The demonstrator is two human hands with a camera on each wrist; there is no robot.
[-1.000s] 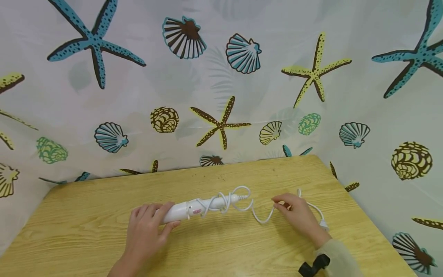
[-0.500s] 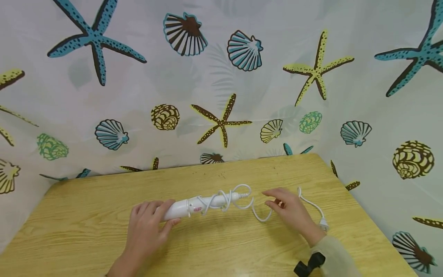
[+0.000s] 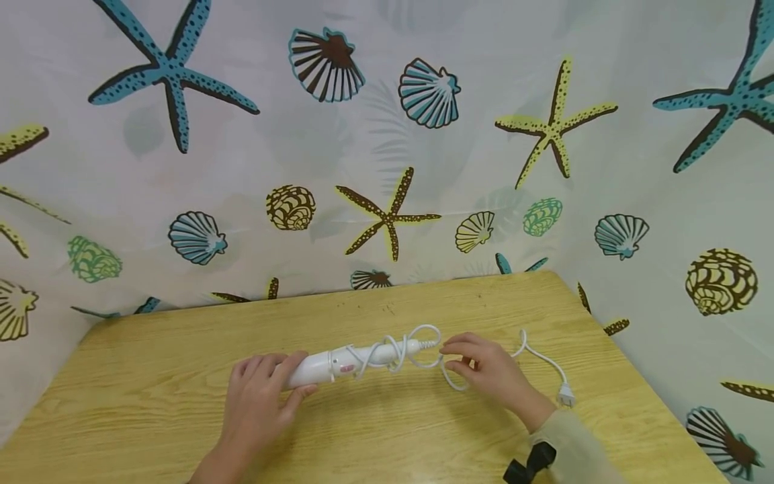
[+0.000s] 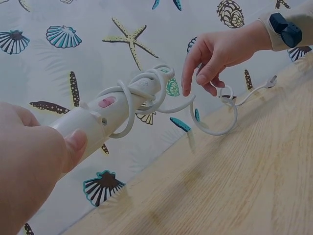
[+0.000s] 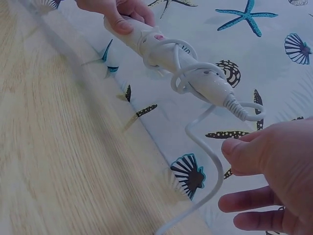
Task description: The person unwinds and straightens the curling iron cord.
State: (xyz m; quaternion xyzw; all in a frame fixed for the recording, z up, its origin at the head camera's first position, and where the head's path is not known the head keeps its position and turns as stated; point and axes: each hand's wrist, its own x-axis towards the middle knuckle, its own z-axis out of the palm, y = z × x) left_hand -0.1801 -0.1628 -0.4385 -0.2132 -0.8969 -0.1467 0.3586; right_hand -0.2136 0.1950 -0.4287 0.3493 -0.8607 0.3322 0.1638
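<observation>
- White plastic device point(image 3: 335, 366), in the head view, held slantwise above the middle of the table point(image 3: 363, 437), well in from its far edge, with a pink mark point(image 3: 347, 368) on its side.
- Left hand point(image 3: 260, 393), same view, curled round the thicker end of the device, thumb along the near flank.
- White cord point(image 3: 547, 359) wound in loose loops about the narrower end, then trailing off toward the table's right edge.
- Plug point(image 3: 566, 395) at the end of the cord, lying near that right edge.
- Right hand point(image 3: 488, 371) just beside the loops, fingers relaxed and loosely bent.
- Beige sleeve point(image 3: 574, 450) and black band point(image 3: 530, 464) behind the right hand; cloth point(image 3: 254, 148) printed with starfish and shells beyond the far edge.
- From the left wrist: device tilted above the wood, left thumb pressed against its side; right hand hanging loosely beside a curl of cord.
- From the right wrist: ribbed collar point(image 5: 236, 106) at the device's narrow end; right thumb and fingers spread apart, free of any grip, cord passing just beside the thumb tip.
</observation>
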